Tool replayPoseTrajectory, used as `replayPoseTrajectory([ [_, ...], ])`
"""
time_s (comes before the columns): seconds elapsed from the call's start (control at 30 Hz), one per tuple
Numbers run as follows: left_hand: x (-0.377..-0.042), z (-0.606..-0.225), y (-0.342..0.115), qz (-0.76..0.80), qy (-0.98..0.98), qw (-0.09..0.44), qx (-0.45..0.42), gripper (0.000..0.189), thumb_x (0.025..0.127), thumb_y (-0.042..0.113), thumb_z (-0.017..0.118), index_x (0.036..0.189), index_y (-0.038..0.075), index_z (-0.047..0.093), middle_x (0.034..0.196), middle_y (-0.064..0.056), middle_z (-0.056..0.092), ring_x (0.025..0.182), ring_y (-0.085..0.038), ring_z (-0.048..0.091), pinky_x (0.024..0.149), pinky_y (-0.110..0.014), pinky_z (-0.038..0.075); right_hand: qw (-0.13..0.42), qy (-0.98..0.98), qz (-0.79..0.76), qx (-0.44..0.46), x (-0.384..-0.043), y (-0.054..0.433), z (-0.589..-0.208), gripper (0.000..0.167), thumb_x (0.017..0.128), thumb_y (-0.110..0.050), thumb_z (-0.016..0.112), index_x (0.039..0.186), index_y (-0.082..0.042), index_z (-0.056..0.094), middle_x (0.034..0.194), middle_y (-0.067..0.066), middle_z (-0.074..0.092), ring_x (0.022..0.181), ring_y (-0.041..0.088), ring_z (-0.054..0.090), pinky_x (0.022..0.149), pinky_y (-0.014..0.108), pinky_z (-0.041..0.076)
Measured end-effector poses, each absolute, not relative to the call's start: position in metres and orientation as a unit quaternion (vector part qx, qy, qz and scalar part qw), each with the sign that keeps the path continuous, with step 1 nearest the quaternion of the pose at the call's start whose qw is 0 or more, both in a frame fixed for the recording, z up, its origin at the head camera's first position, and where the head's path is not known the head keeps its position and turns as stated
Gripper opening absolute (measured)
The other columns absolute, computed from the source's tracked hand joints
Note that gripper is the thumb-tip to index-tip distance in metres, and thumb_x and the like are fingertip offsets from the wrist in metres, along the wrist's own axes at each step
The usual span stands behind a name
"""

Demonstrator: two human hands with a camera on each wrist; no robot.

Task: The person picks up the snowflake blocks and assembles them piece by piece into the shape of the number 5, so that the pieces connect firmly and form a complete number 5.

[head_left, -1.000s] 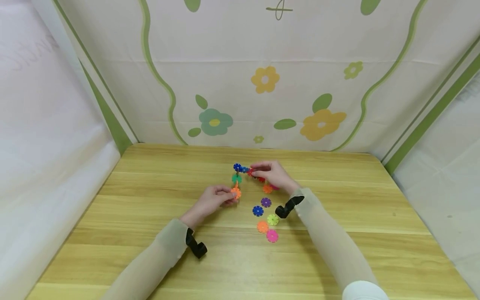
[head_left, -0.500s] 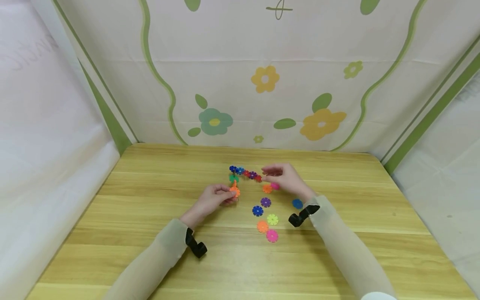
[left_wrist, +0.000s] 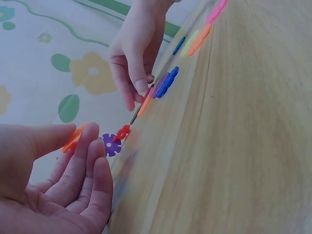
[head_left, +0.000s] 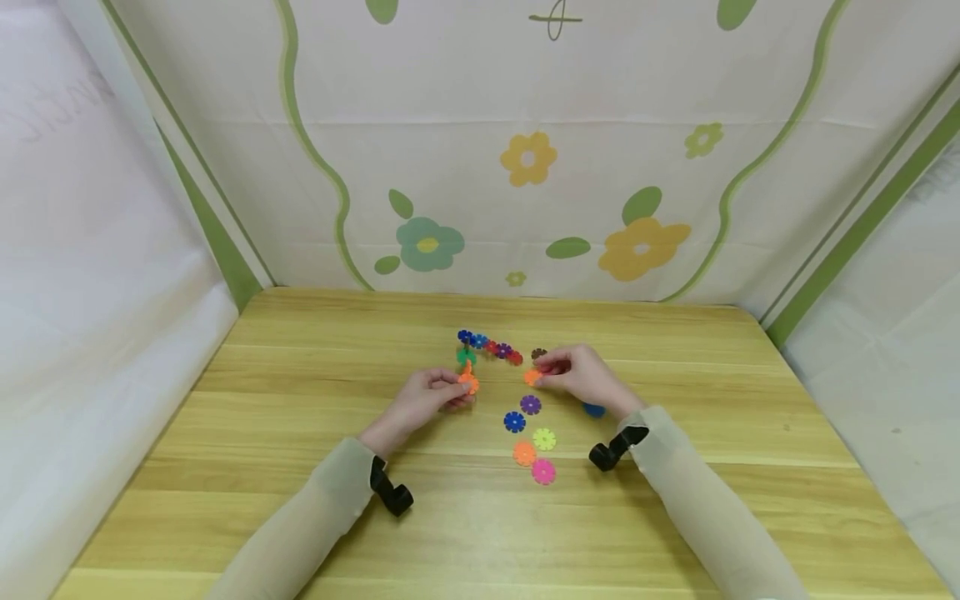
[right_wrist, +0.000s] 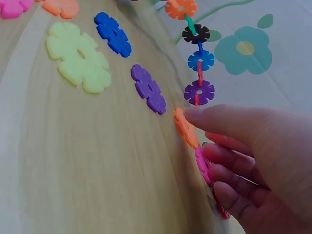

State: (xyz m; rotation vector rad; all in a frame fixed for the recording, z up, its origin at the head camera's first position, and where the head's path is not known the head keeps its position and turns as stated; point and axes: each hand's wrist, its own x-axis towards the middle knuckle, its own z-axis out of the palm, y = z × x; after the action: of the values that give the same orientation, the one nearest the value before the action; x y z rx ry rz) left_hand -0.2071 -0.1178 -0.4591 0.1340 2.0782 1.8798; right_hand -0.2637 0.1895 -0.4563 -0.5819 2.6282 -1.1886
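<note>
Left hand (head_left: 423, 397) pinches the snowflake-disc chain (head_left: 480, 342); the farther loose orange disc (head_left: 531, 377) lies leftward of the nearer right hand (head_left: 588, 377), fingers parted

Lettering (head_left: 56, 108) on the 2 side cloths (head_left: 112, 267) and a looped sign (head_left: 556, 20) on the back cloth (head_left: 465, 158) cannot be read.

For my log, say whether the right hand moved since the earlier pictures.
Yes: the right hand moved rightward and lower in the head view, against the loose purple disc.
</note>
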Motion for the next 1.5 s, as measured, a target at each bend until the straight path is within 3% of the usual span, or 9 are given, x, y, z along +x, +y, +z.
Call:
replayPoseTrajectory([
  [0.23,-0.208,-0.460,-0.118,0.656,0.735,0.169,0.040,0.022,0.101,0.016,0.067,0.111,-0.003,0.065,0.101,-0.014,0.075,0.096,-0.028,0.070,0.087,-0.038,0.057,0.090,0.897,-0.375,-0.215,-0.266,0.186,-0.459,0.028,0.085,-0.021,0.086,0.110,-0.010,0.077,0.095,0.000,0.065,0.080,0.019,0.057,0.071,0.031,0.050],
  [0.4,-0.207,-0.459,-0.118,0.659,0.733,0.167,0.040,0.021,0.101,0.015,0.067,0.111,-0.003,0.065,0.101,-0.014,0.075,0.095,-0.028,0.070,0.088,-0.039,0.057,0.104,0.871,-0.438,-0.198,-0.264,0.183,-0.459,0.024,0.087,-0.017,0.084,0.106,-0.007,0.073,0.095,0.003,0.069,0.085,0.021,0.062,0.075,0.032,0.053],
  [0.77,-0.208,-0.457,-0.117,0.671,0.721,0.166,0.038,0.018,0.102,0.010,0.064,0.113,-0.005,0.065,0.102,-0.016,0.075,0.097,-0.028,0.071,0.087,-0.038,0.057,0.113,0.821,-0.533,-0.169,-0.250,0.159,-0.457,0.015,0.090,-0.017,0.081,0.104,-0.011,0.079,0.100,0.002,0.076,0.092,0.021,0.071,0.081,0.033,0.057],
  [1.27,-0.210,-0.459,-0.116,0.668,0.723,0.171,0.044,0.021,0.103,0.013,0.063,0.113,-0.005,0.066,0.104,-0.017,0.074,0.102,-0.031,0.070,0.091,-0.041,0.056,0.092,0.798,-0.571,-0.169,-0.236,0.123,-0.469,0.012,0.090,-0.013,0.080,0.102,-0.011,0.080,0.099,0.002,0.076,0.093,0.020,0.072,0.081,0.035,0.058],
  [1.5,-0.210,-0.457,-0.116,0.660,0.731,0.168,0.050,0.024,0.103,0.018,0.063,0.109,-0.005,0.068,0.098,-0.014,0.074,0.096,-0.030,0.070,0.088,-0.042,0.057,0.082,0.785,-0.588,-0.179,-0.234,0.120,-0.470,0.012,0.090,-0.009,0.080,0.101,-0.011,0.080,0.098,0.003,0.077,0.092,0.022,0.073,0.081,0.036,0.059],
])
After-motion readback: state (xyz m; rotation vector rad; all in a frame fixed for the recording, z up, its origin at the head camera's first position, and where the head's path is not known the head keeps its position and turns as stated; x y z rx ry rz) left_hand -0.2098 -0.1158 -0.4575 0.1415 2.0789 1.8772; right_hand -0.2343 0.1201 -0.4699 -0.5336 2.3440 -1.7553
